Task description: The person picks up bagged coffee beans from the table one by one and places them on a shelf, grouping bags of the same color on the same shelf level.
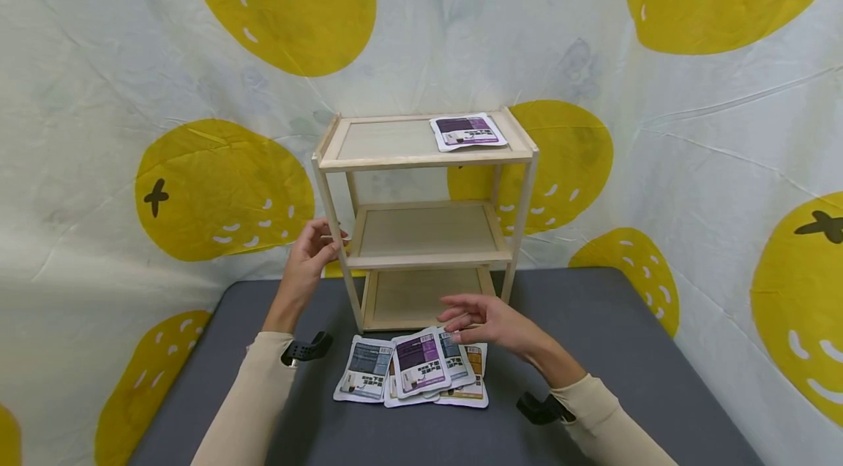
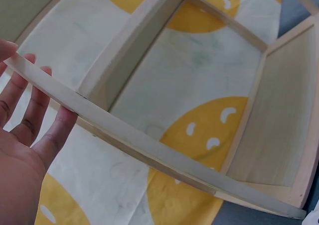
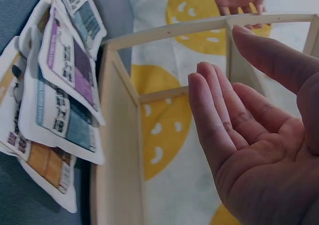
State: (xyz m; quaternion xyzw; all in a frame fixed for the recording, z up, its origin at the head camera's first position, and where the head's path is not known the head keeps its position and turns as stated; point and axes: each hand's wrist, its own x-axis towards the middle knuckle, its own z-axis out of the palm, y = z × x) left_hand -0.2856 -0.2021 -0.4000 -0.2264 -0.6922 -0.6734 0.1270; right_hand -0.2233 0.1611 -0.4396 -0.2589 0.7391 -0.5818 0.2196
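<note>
A small three-tier wooden shelf (image 1: 428,261) stands upright on the table. My left hand (image 1: 308,261) is at its left side, holding the left front post (image 2: 149,144) between thumb and fingers. In the left wrist view the fingertips lie against that post. My right hand (image 1: 497,327) hovers over a pile of flat packets with its fingers extended and holds nothing. In that pile a purple-labelled packet (image 1: 421,362) lies on top, overlapping blue-labelled and orange-labelled ones (image 3: 50,168). To its left rests a blue-labelled packet (image 1: 365,371). Another purple-labelled packet (image 1: 467,131) lies on the top tier's right side.
The dark grey table (image 1: 612,349) extends to both sides of the shelf. Behind and beside it hangs a pale cloth (image 1: 421,27) with large yellow fruit prints. The packet pile sits just before the shelf's bottom tier (image 1: 421,298).
</note>
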